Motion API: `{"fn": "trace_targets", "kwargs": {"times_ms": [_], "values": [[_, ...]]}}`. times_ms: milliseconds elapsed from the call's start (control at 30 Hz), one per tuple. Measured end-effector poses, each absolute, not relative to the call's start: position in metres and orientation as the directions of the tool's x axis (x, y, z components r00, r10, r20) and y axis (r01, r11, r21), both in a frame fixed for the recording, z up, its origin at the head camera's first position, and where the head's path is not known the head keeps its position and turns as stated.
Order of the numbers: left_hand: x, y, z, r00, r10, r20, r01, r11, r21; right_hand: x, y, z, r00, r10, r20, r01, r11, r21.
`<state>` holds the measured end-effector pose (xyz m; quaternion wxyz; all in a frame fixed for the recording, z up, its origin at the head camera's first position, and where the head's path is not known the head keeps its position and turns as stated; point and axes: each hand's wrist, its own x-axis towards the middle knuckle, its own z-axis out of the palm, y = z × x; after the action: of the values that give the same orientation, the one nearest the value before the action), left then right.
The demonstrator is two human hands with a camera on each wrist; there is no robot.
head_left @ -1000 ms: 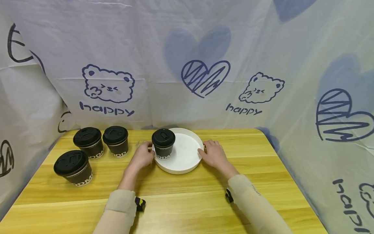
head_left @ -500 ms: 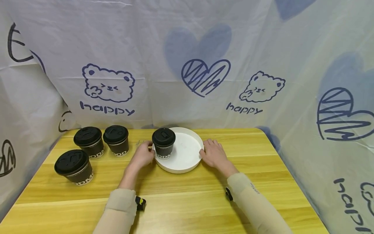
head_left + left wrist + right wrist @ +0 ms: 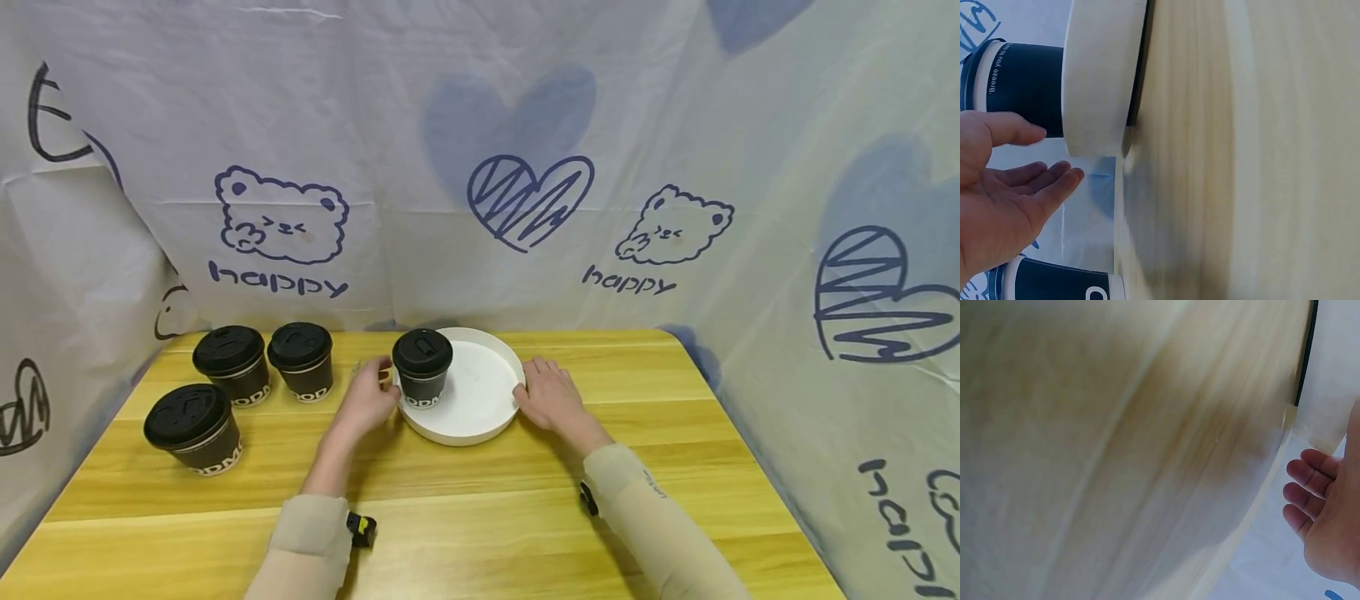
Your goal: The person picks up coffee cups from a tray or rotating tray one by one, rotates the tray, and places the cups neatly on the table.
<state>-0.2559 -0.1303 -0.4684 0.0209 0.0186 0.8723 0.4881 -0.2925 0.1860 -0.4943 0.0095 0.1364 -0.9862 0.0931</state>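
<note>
A round white tray [image 3: 480, 398] with a low wall rests near the back of the table. On its left side stands a black paper coffee cup [image 3: 422, 383] with a black lid, upright. My left hand [image 3: 369, 397] is at the tray's left edge; in the left wrist view its thumb [image 3: 1019, 128] lies close to the cup and the other fingers spread apart from the tray wall. At the tray's right rim is my right hand [image 3: 553, 395], thumb against or close to the rim; the right wrist view shows its fingers [image 3: 1302, 497] loosely bent, holding nothing visible.
Several more lidded black cups stand to the left: a front one [image 3: 197, 433], a back one [image 3: 234, 367] and one nearer the tray [image 3: 302, 362]. The wooden table [image 3: 465, 517] meets a printed white cloth [image 3: 405, 167] behind and at the sides.
My left hand has loosened slightly and its fingers have come off the tray rim. My right thumb has drawn back from over the rim. The tray and cups look unmoved.
</note>
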Motion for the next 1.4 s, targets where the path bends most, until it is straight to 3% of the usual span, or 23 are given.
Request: {"fn": "trace_targets", "kwargs": {"times_ms": [533,1100,1400], "values": [[-0.247,-0.120,-0.462,-0.990,0.089,0.106,0.134,0.418,0.899,-0.289,0.186,-0.492,-0.964,-0.263,0.037,-0.265,0.943,-0.202],[-0.258,-0.112,-0.468,-0.997,0.061,0.050,0.065,0.278,0.958,-0.287,0.185,-0.493,-0.967,-0.250,0.044,-0.254,0.946,-0.199],[-0.261,-0.109,-0.472,-0.997,0.059,0.050,0.065,0.284,0.957,-0.287,0.186,-0.496,-0.965,-0.254,0.058,-0.261,0.945,-0.198]]}}
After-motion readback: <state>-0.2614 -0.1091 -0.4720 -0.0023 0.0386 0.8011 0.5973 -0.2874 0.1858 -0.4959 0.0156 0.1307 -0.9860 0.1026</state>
